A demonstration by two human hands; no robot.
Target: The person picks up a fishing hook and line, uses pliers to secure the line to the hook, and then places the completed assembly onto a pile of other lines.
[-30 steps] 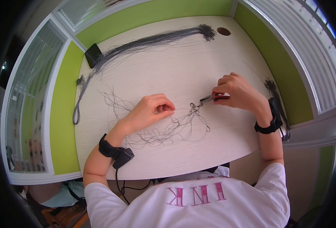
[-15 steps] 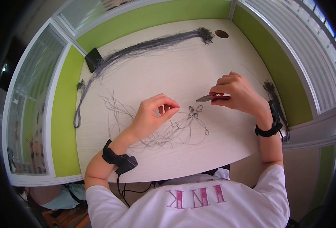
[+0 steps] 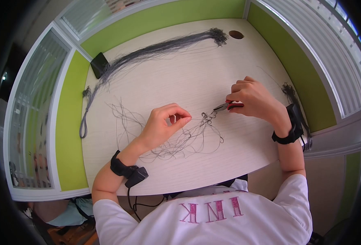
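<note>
My right hand [image 3: 252,98] is closed around red-and-black pliers [image 3: 234,105]. Their jaws point left, and the tip meets the upper right edge of a cluster of small dark curved hooks [image 3: 207,119], which look like fish hooks. Just left of the cluster, my left hand [image 3: 164,122] has thumb and forefinger pinched together; whatever thin thing lies between them is too small to make out. A loose tangle of thin grey line [image 3: 168,150] spreads on the table below and around my left hand, joined to the hooks.
Along the back of the pale table [image 3: 245,155] runs a long bundle of grey line [image 3: 160,50] with dark hooks at one end. A black block [image 3: 99,65] stands at the left. Another dark bundle [image 3: 288,90] lies by the right green partition [image 3: 298,73]. The tabletop has a round hole [image 3: 236,34].
My right hand has brought the pliers slightly left, so the tip now meets the hook cluster instead of being apart from it. My left hand stays pinched in nearly the same place.
</note>
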